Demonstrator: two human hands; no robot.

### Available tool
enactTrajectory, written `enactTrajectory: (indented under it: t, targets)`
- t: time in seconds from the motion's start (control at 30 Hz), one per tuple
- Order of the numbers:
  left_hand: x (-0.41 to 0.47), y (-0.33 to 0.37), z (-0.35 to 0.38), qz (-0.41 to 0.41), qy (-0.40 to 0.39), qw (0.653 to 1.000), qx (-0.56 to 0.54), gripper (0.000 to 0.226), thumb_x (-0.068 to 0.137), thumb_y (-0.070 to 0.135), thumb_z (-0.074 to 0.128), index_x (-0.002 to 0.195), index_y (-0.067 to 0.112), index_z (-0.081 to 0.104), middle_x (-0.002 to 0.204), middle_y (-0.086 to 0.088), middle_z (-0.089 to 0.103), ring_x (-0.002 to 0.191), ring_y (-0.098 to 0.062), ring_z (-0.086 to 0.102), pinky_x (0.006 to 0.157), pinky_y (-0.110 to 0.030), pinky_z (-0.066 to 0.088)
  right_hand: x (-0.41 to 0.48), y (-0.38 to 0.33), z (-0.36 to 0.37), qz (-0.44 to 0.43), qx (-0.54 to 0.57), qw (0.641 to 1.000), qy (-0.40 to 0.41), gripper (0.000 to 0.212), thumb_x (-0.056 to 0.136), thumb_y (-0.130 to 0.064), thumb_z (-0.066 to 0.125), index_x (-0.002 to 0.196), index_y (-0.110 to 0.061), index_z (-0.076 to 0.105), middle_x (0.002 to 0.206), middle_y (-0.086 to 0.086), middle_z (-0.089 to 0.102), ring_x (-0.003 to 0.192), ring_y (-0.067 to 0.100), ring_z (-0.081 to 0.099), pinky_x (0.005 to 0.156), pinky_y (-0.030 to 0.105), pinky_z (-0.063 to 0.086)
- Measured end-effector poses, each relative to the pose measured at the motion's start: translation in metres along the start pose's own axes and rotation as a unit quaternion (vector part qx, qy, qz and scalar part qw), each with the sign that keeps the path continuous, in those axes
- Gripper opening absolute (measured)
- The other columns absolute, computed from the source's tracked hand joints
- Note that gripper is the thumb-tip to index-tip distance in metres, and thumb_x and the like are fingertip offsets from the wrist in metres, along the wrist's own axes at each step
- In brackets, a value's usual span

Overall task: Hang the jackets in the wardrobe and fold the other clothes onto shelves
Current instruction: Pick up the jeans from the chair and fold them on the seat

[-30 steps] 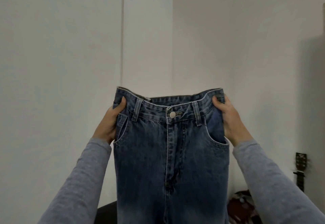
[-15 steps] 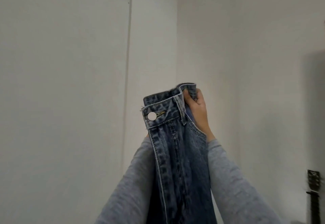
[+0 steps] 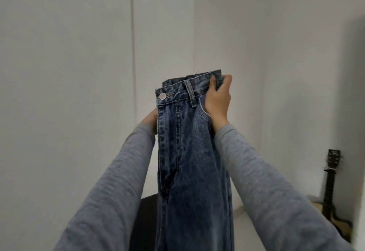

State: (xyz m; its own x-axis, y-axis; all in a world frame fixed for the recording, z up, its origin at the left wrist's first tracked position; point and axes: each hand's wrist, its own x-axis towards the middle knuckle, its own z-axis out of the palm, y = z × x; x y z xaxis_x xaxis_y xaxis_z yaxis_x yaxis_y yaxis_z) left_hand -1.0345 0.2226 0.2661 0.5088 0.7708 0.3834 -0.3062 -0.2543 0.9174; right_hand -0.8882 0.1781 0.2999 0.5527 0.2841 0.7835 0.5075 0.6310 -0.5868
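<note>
Room edges: white walls (image 3: 59, 73) fill the view, with a vertical seam at 11 o'clock and a wall corner at 12 o'clock.
Things near: a guitar (image 3: 331, 181) leans at 4 o'clock against the right wall, well apart from the arms. A dark rounded object (image 3: 146, 221) sits low at 6 o'clock, partly hidden behind the denim.
Jeans (image 3: 189, 152): washed blue denim held up mid-air at centre and folded in half lengthwise, fly edge to the left. A silver button (image 3: 162, 96) sits at the waistband's left end. The legs hang straight down out of view at 6 o'clock.
Right hand (image 3: 217, 102): at 1 o'clock of the jeans, grasping the waistband's right end with the fingers curled over its top edge.
Left hand (image 3: 151, 119): at 9 o'clock of the jeans, below the button and against the fly edge. Its fingers are hidden behind the denim, so its grasp cannot be told.
Sleeves: grey, one on either side of the hanging legs.
</note>
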Motion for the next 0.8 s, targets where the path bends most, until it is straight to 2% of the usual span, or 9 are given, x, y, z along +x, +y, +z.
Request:
enactTrajectory:
  t: [0.1,0.17,0.27,0.4,0.47,0.53,0.6,0.7,0.8]
  targets:
    - [-0.009,-0.001,-0.009,-0.038,-0.030,0.998,-0.048,0.075,0.085,0.070,0.032,0.111,0.008,0.064,0.104,-0.010,0.072,0.100,-0.029,0.065,0.085,-0.037,0.052,-0.005,0.004,0.005,-0.003,-0.022,1.000,0.001,0.016,0.099,-0.032,0.038,0.090,-0.021,0.030,0.076,-0.002,0.054,0.073,0.024,0.058,0.079,0.048,0.048]
    - [-0.011,-0.008,-0.022,-0.051,-0.058,0.996,-0.035,0.082,0.076,0.075,0.042,0.127,0.012,0.057,0.123,-0.012,0.063,0.116,-0.030,0.058,0.098,-0.044,0.044,-0.008,0.003,0.008,-0.008,-0.055,0.998,-0.004,0.015,0.099,-0.036,0.037,0.091,-0.025,0.030,0.081,-0.004,0.057,0.078,0.023,0.058,0.087,0.050,0.043]
    - [-0.006,-0.016,-0.020,0.015,-0.015,0.994,0.106,0.044,0.082,0.034,0.070,0.120,0.013,0.062,0.114,-0.005,0.068,0.113,-0.027,0.061,0.096,-0.039,0.048,-0.013,0.003,0.012,-0.013,-0.090,0.996,-0.017,0.018,0.099,-0.041,0.037,0.093,-0.025,0.031,0.088,-0.002,0.058,0.081,0.021,0.055,0.085,0.042,0.034]
    - [-0.002,-0.017,-0.017,0.123,0.117,0.983,0.067,0.035,0.078,0.017,0.075,0.112,0.009,0.066,0.105,-0.003,0.071,0.101,-0.020,0.066,0.089,-0.032,0.052,-0.001,0.006,-0.002,-0.029,-0.008,0.998,-0.057,0.031,0.086,-0.051,0.058,0.093,-0.029,0.037,0.098,0.010,0.059,0.086,0.022,0.058,0.078,0.040,0.050]
    - [-0.001,-0.013,-0.018,0.162,0.136,0.976,0.056,0.036,0.077,0.017,0.076,0.110,0.010,0.065,0.104,-0.002,0.072,0.098,-0.017,0.067,0.086,-0.031,0.053,0.010,0.009,-0.021,0.020,0.013,0.988,-0.156,0.048,0.072,-0.057,0.071,0.100,-0.031,0.043,0.105,0.006,0.061,0.093,0.018,0.062,0.081,0.034,0.053]
    - [0.000,-0.007,-0.020,0.197,0.144,0.968,0.063,0.033,0.076,0.017,0.076,0.107,0.012,0.065,0.102,0.000,0.072,0.096,-0.015,0.068,0.084,-0.028,0.054,0.015,0.017,-0.039,0.110,-0.017,0.935,-0.338,0.065,0.061,-0.056,0.079,0.112,-0.025,0.054,0.111,0.000,0.067,0.100,0.015,0.065,0.091,0.033,0.051]
    - [0.003,0.000,-0.024,0.219,0.135,0.961,0.104,0.029,0.077,0.017,0.075,0.104,0.014,0.065,0.100,0.003,0.071,0.092,-0.008,0.068,0.081,-0.021,0.054,0.012,0.031,-0.052,0.170,-0.048,0.889,-0.423,0.055,0.059,-0.047,0.080,0.106,-0.023,0.065,0.108,-0.001,0.071,0.098,0.016,0.067,0.092,0.034,0.051]
    - [0.007,0.009,-0.027,0.224,0.114,0.944,0.214,0.022,0.081,0.023,0.073,0.101,0.021,0.065,0.099,0.011,0.068,0.086,0.003,0.065,0.076,-0.012,0.051,0.010,0.044,-0.052,0.186,-0.031,0.921,-0.340,0.034,0.071,-0.034,0.078,0.100,-0.018,0.069,0.100,0.000,0.072,0.094,0.017,0.068,0.083,0.029,0.052]
    - [0.012,0.005,-0.033,0.185,0.124,0.948,0.226,0.030,0.084,0.043,0.065,0.108,0.025,0.064,0.104,0.013,0.067,0.096,-0.002,0.064,0.086,-0.019,0.050,0.008,0.043,-0.041,0.216,0.040,0.937,-0.272,0.024,0.079,-0.023,0.074,0.098,-0.010,0.069,0.095,0.003,0.073,0.086,0.017,0.070,0.072,0.025,0.054]
